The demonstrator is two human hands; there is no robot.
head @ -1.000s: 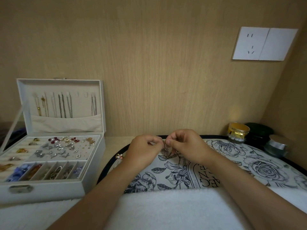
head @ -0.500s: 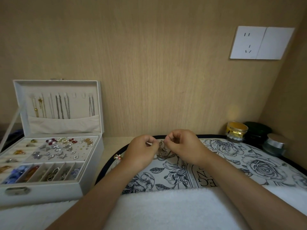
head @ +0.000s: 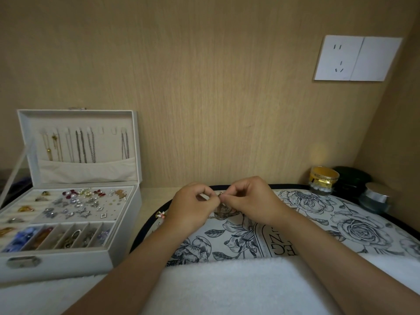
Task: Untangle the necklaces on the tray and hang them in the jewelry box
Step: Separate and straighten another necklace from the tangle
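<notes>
A thin chain necklace [head: 223, 209] hangs in a small tangle between my two hands, just above the floral tray [head: 354, 226]. My left hand [head: 193, 208] and my right hand [head: 252, 201] are close together, and each pinches the chain with its fingertips. A small pendant [head: 161, 214] lies at the tray's left rim. The white jewelry box [head: 75, 201] stands open at the left. Several necklaces [head: 85, 145] hang from hooks inside its lid, and two hooks near the right end are bare.
The box's base holds earrings, rings and beads in compartments. A gold-lidded jar [head: 323, 180], a dark jar [head: 351, 180] and a silver-lidded jar [head: 376, 197] stand at the back right. A white towel [head: 227, 287] covers the tray's near edge. A wall socket [head: 356, 59] sits above.
My fingertips have drawn closer together on the chain. The hands have otherwise stayed in the same place above the tray.
</notes>
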